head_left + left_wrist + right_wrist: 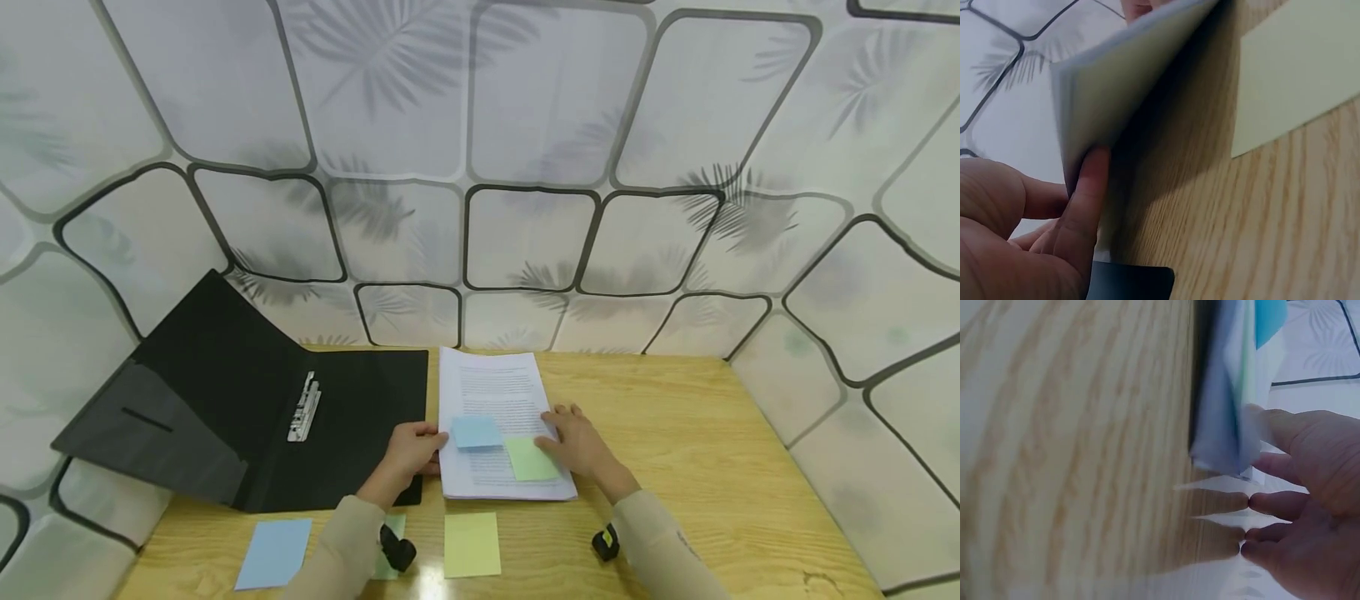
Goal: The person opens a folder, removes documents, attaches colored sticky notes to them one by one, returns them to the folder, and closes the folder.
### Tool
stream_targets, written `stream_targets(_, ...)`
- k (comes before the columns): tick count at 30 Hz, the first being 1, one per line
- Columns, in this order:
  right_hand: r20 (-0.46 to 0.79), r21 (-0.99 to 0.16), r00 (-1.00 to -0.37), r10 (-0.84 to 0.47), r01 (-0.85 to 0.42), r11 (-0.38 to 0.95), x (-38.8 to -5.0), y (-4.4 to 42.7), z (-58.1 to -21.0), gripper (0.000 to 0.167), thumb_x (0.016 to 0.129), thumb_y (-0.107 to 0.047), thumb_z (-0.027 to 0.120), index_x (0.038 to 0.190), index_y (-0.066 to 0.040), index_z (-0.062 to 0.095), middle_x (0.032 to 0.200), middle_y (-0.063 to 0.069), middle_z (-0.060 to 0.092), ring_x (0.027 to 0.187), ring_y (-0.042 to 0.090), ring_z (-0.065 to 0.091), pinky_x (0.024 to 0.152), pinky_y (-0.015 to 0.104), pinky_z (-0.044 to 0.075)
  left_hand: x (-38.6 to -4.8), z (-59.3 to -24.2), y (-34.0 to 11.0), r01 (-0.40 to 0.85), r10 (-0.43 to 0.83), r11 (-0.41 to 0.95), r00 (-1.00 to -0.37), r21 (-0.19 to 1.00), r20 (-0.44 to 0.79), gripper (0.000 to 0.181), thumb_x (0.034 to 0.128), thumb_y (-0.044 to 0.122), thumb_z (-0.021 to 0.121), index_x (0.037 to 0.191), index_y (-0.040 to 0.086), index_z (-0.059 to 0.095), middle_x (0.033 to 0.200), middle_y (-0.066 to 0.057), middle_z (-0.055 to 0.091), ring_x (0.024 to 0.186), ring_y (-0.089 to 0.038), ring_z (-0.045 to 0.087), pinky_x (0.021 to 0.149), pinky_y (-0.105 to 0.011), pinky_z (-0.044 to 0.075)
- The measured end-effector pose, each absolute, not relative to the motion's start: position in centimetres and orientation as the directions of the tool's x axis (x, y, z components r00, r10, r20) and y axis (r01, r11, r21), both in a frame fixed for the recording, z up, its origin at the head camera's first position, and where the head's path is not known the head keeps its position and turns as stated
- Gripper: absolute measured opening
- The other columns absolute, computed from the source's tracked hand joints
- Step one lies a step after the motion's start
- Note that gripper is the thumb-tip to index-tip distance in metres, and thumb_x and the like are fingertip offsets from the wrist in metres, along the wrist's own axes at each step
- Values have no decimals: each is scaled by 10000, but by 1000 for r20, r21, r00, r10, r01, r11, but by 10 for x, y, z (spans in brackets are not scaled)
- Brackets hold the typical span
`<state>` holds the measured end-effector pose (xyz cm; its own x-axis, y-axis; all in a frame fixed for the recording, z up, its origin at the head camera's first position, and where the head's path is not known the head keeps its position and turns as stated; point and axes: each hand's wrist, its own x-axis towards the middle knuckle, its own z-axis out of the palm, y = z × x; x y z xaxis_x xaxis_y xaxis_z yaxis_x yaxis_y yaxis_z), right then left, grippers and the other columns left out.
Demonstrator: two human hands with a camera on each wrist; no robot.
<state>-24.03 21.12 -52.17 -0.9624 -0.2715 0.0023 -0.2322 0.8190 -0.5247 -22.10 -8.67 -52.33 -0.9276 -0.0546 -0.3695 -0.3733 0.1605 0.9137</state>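
Note:
A stack of printed paper (495, 379) sits right of the black folder, with a blue sticky note (477, 432) and a green sticky note (532, 459) on its top sheet. At the stack's left edge, my left hand (408, 454) pinches the sheets, thumb above and fingers underneath. The left wrist view shows the stack's (1116, 94) near side raised off the table, a fingertip below it. My right hand (581, 446) holds the right edge, its thumb on top by the green note. In the right wrist view, the right hand's (1316, 494) lower fingers touch the tabletop.
An open black folder (360, 425) with a metal clip (304, 408) lies left, its cover leaning against the patterned curtain (532, 242). Along the wooden table's (675, 442) front lie blue (273, 553) and yellow (472, 545) sheets, plus a green one partly behind my left wrist.

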Motion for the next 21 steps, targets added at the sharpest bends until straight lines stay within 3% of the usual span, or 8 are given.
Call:
stream_targets(3, 76, -580, -980, -185, -194, 791, -241, 210, -522, 423, 1011, -205, 720, 1341, 56, 679, 1317, 275, 699, 1210, 421, 674, 1040, 565, 558, -222, -525, -89, -399, -64, 118, -917, 909, -394, 387, 1027, 116, 674, 1358, -81, 637, 1006, -164, 736, 714, -144, 687, 604, -277, 617)
stream_targets(5, 130, -618, -984, -122, -177, 766, -242, 211, -523, 380, 1002, -175, 723, 1301, 59, 704, 1167, 217, 769, 1030, 322, 739, 893, 478, 629, -223, -526, -90, -408, -67, 106, -913, 907, -402, 408, 1025, 122, 681, 1379, -74, 627, 1020, -163, 735, 722, -147, 681, 605, -268, 608)
stream_targets(8, 140, -686, -988, -61, -141, 714, -246, 213, -523, 396, 992, -149, 733, 1330, 52, 689, 1075, 203, 791, 935, 293, 769, 765, 399, 651, -222, -527, -92, -410, -66, 105, -912, 906, -405, 431, 1025, 135, 687, 1402, -60, 617, 1043, -157, 735, 737, -151, 677, 611, -265, 602)
stream_targets(11, 69, -739, -996, -61, -92, 667, -249, 215, -520, 486, 998, -161, 727, 1421, 51, 615, 1059, 212, 790, 829, 267, 767, 664, 348, 630, -221, -528, -94, -413, -62, 96, -910, 905, -409, 444, 1028, 142, 686, 1422, -48, 611, 1058, -147, 742, 736, -148, 679, 618, -263, 599)
stream_targets(17, -82, -820, -994, -73, 26, 572, -253, 219, -520, 652, 1017, -210, 709, 1575, 3, 448, 1156, 234, 757, 810, 193, 729, 669, 283, 588, -219, -529, -98, -407, -52, 63, -913, 911, -404, 449, 1035, 139, 678, 1437, -46, 603, 1054, -146, 762, 712, -130, 686, 605, -250, 591)
stream_targets(21, -122, -886, -986, -111, 57, 460, -254, 222, -525, 606, 1028, -133, 678, 1592, -78, 464, 1215, 242, 718, 847, 180, 686, 682, 268, 578, -218, -530, -100, -394, -56, 87, -919, 915, -390, 440, 1034, 152, 682, 1425, -38, 618, 1052, -144, 764, 725, -139, 690, 604, -256, 589)
